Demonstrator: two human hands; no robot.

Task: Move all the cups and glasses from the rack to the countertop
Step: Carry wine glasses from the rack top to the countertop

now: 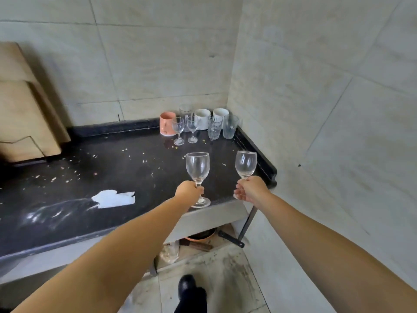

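Two clear stemmed wine glasses held upright over the near right end of the dark speckled stone countertop (pixel 112 163), one per hand. Left hand (pixel 188 191) curled round the stem of the left wine glass (pixel 198 168), fingers closed just under the bowl, round foot showing below the knuckles, at the counter's front edge; touching the surface or held just above it, cannot tell. Right hand (pixel 250 188) pinching the stem of the right wine glass (pixel 246 163) the same way, bowl above the fist, foot mostly hidden behind the fingers, close to the counter's raised right rim. Beyond both hands, in the far corner against the tiled walls, a cluster already standing on the counter: two smaller clear wine glasses (pixel 178 129) nearest, a pink ceramic mug (pixel 167 123) to the left of them, two white ceramic mugs (pixel 202 118) behind, and several clear ribbed tumblers (pixel 230 126) at the right. Left of the left hand, a torn white paper scrap (pixel 114 198) lying flat among scattered pale crumbs. Farther left, wooden boards (pixel 24 105) leaning on the wall. Below the hands, a black shoe (pixel 187 288) on the tiled floor.
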